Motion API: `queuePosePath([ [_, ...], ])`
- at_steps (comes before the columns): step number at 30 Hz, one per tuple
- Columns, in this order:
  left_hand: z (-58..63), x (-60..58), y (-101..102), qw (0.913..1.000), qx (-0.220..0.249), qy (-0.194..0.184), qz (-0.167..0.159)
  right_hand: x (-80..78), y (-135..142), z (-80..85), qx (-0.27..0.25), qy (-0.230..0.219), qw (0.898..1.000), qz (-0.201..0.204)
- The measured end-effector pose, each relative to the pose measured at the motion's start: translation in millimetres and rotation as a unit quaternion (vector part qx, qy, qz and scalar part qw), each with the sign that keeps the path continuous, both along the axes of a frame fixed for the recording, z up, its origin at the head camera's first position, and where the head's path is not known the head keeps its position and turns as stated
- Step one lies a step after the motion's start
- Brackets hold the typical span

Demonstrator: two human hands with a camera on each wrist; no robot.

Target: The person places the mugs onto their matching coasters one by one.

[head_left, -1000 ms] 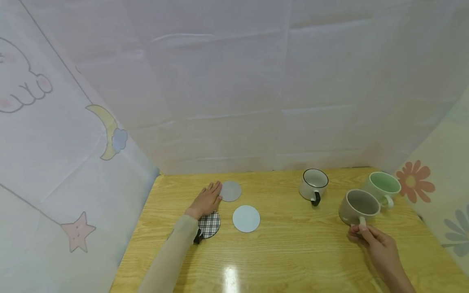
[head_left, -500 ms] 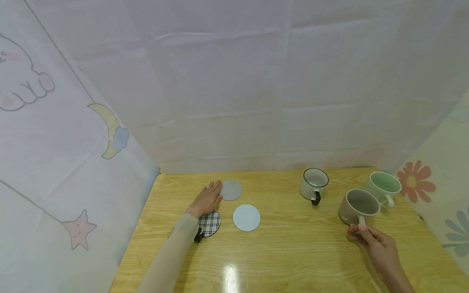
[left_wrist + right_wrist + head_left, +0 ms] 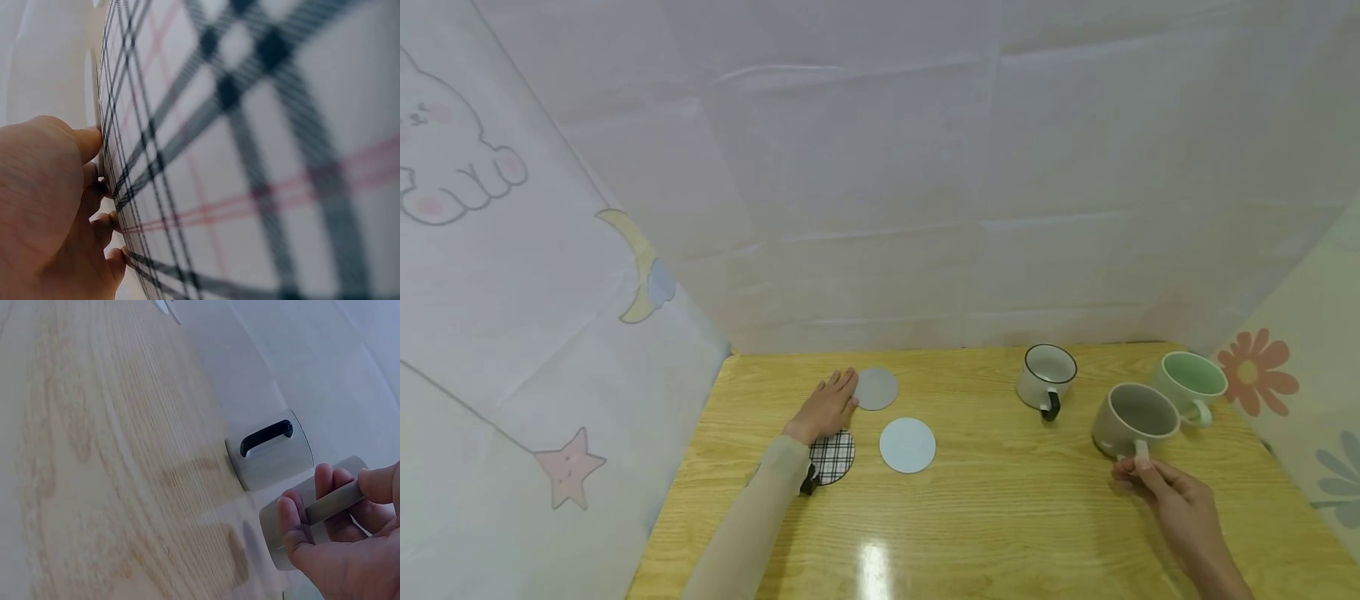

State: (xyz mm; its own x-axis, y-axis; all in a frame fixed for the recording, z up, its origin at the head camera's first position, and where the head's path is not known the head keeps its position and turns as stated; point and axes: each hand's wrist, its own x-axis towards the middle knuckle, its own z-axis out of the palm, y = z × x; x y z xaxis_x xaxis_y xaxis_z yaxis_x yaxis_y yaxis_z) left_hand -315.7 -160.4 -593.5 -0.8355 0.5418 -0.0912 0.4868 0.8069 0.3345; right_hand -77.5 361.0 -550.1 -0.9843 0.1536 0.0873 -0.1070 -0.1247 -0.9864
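Observation:
In the head view my left hand (image 3: 826, 410) lies with extended fingers at the left edge of a round grey coaster (image 3: 876, 389). Just below that hand is a plaid coaster (image 3: 832, 458), partly covered by the wrist; its checked surface (image 3: 250, 150) fills most of the left wrist view. A pale blue-white coaster (image 3: 907, 445) lies to the right. Over at the right side, my right hand (image 3: 1180, 500) grips the handle of a grey mug (image 3: 1123, 425). The right wrist view shows fingers and thumb around that handle (image 3: 337, 503), with the mug upright.
A white mug (image 3: 1041, 386) with a black rim and handle stands behind and left of the grey mug. Close behind the grey mug, a green mug (image 3: 1180, 396) is partly overlapped by it. Cloth-covered walls (image 3: 880, 208) border the wooden table (image 3: 985, 517) at the back and sides.
The head view has turned slightly left. Both hands, the mugs and the coasters keep their places.

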Motion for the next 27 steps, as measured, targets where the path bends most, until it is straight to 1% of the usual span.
queuePosePath([
  [5,1.9,1.6,0,0.9999,-0.013,0.003,0.000,-2.5,-2,3.3,0.012,0.001,1.000,0.008],
  [6,4.3,2.5,1,0.9999,-0.014,0.001,0.000,-3.0,-3,3.7,0.014,0.002,1.000,0.008],
  [8,5.3,3.0,1,0.9999,-0.016,0.000,0.002,-3.9,-4,4.4,0.014,0.002,1.000,0.009],
  [16,21.2,7.3,6,0.9998,-0.012,-0.015,0.008,-5.1,-6,9.7,-0.004,0.027,0.999,0.020],
  [23,23.3,6.8,6,0.9999,-0.003,-0.012,0.006,-5.4,-9,17.5,0.000,0.035,0.999,0.027],
  [27,24.3,7.7,6,0.9999,-0.005,-0.012,0.005,-5.4,-12,22.1,0.002,0.038,0.999,0.024],
])
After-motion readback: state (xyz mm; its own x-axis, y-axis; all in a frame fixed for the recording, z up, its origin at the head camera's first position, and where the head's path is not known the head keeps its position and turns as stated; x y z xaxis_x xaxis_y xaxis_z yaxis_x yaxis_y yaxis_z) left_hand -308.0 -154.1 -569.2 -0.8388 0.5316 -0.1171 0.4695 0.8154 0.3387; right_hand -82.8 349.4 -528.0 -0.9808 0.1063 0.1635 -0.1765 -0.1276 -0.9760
